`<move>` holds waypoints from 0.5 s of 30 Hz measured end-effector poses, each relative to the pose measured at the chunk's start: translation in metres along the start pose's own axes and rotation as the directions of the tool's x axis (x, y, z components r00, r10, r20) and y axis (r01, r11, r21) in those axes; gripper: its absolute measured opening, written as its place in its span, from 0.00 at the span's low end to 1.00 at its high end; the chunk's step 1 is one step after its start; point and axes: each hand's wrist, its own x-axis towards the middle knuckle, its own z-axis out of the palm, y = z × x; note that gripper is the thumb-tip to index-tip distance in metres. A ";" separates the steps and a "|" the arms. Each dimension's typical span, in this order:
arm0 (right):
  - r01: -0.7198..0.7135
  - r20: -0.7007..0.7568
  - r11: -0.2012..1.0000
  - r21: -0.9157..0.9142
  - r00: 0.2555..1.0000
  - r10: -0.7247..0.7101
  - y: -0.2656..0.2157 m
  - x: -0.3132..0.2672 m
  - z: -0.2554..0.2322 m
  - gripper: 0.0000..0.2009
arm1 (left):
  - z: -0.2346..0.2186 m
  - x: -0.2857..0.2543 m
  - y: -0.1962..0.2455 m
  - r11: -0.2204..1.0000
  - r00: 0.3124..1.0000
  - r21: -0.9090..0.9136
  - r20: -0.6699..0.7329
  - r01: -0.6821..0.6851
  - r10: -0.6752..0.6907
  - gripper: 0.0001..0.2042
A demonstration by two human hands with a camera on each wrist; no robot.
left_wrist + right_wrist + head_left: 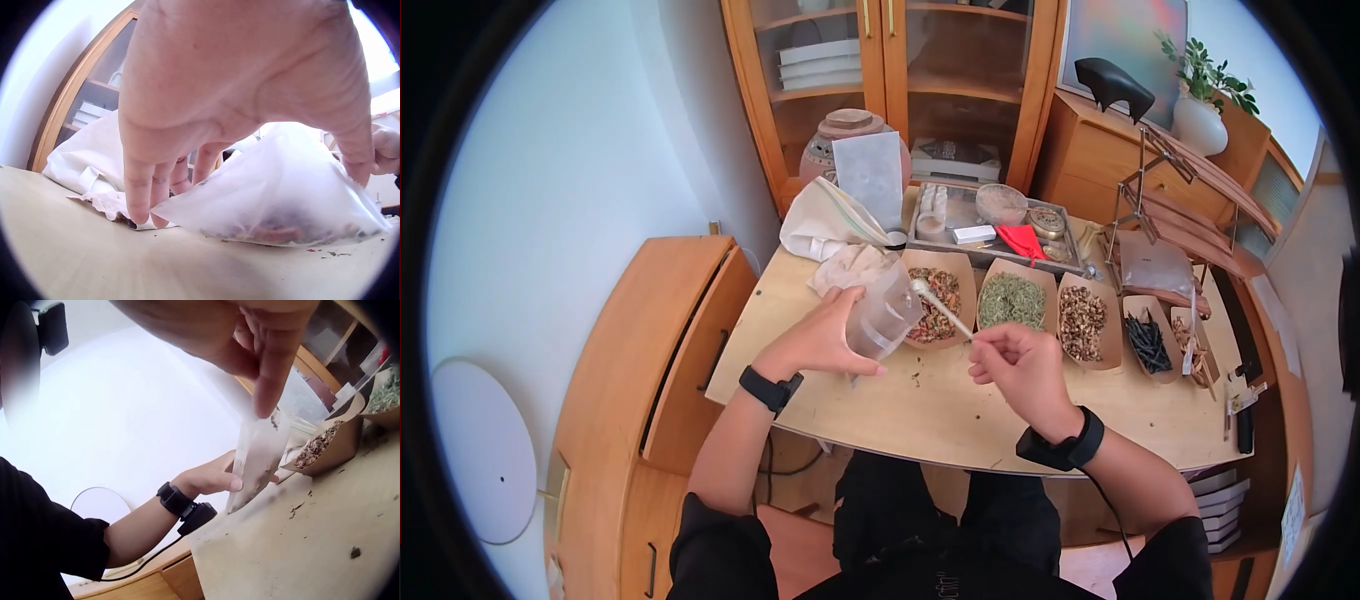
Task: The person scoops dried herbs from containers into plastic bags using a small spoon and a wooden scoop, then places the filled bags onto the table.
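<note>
My left hand (815, 335) grips a translucent pouch (880, 315) between its thumb and fingers, tilted above the near-left part of the table. In the left wrist view dark and reddish bits show through the bottom of the pouch (281, 194). To the right, my right hand (1025, 370) pinches a thin pale spoon-like stick (952, 316) between thumb and fingertips; its rounded white end points at the pouch's edge. From the right wrist, the fingertips (267, 403) overlap the pouch top, where small dark bits (275, 419) show. Fingers hide the stick there.
Cardboard trays hold dried petals (940, 290), green herb (1012, 300), brown pieces (1083, 320) and dark strips (1147, 340). Behind them stands a grey tray (915, 235) with a glass bowl (1001, 203) and red pouch (1021, 241). Cream cloth bag (825, 218) lies back left; crumbs dot the table.
</note>
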 end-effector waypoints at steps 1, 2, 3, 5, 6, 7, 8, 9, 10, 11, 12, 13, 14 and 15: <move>-0.004 0.003 1.000 -0.002 1.000 0.004 -0.002 0.000 -0.004 0.06 | 0.000 -0.001 0.000 1.000 1.000 0.011 0.004 0.011 -0.011 0.56; -0.122 -0.021 0.992 0.024 0.992 0.123 -0.005 0.003 -0.010 0.06 | 0.000 -0.001 -0.001 1.000 1.000 0.008 0.005 0.013 -0.013 0.56; -0.238 -0.043 0.970 0.054 0.970 0.240 -0.007 0.005 -0.015 0.06 | -0.001 -0.002 -0.003 1.000 1.000 0.013 0.004 0.025 -0.025 0.56; -0.296 -0.022 0.953 0.067 0.954 0.298 -0.002 0.009 -0.024 0.06 | -0.002 -0.002 -0.006 0.999 0.999 0.018 0.007 0.035 -0.035 0.56; -0.352 0.001 0.933 0.079 0.936 0.353 0.001 0.012 -0.026 0.06 | -0.003 -0.003 -0.007 0.999 0.999 0.016 0.003 0.040 -0.040 0.57; -0.353 -0.001 0.932 0.080 0.935 0.354 0.003 0.014 -0.025 0.06 | -0.003 -0.003 -0.007 0.999 0.999 0.015 -0.001 0.046 -0.046 0.57; -0.373 0.024 0.925 0.073 0.928 0.373 0.006 0.017 -0.024 0.05 | -0.003 -0.003 -0.007 0.999 0.999 0.016 0.001 0.045 -0.045 0.57; -0.393 0.050 0.917 0.064 0.919 0.390 0.010 0.019 -0.022 0.05 | -0.003 -0.003 -0.007 0.999 0.999 0.017 0.003 0.046 -0.046 0.57; -0.393 0.050 0.917 0.066 0.919 0.390 0.015 0.021 -0.019 0.05 | -0.003 -0.003 -0.006 0.999 0.999 0.019 0.005 0.047 -0.047 0.57; -0.399 0.067 0.913 0.084 0.916 0.395 0.020 0.024 -0.015 0.05 | -0.003 -0.003 -0.006 0.999 0.999 0.021 0.007 0.048 -0.048 0.57; -0.405 0.084 0.908 0.101 0.913 0.398 0.025 0.026 -0.012 0.05 | -0.002 -0.004 -0.007 0.999 0.999 0.007 0.007 0.050 -0.050 0.57; -0.405 0.087 0.908 0.104 0.914 0.397 0.030 0.028 -0.008 0.05 | -0.003 -0.005 -0.007 0.999 0.999 -0.006 0.006 0.053 -0.053 0.57; -0.401 0.083 0.904 0.148 0.916 0.392 0.034 0.029 -0.004 0.05 | -0.003 -0.005 -0.008 0.998 0.998 -0.003 0.005 0.057 -0.057 0.57; -0.397 0.081 0.898 0.190 0.918 0.388 0.038 0.030 0.000 0.05 | -0.003 -0.006 -0.009 0.998 0.998 -0.012 0.006 0.058 -0.057 0.56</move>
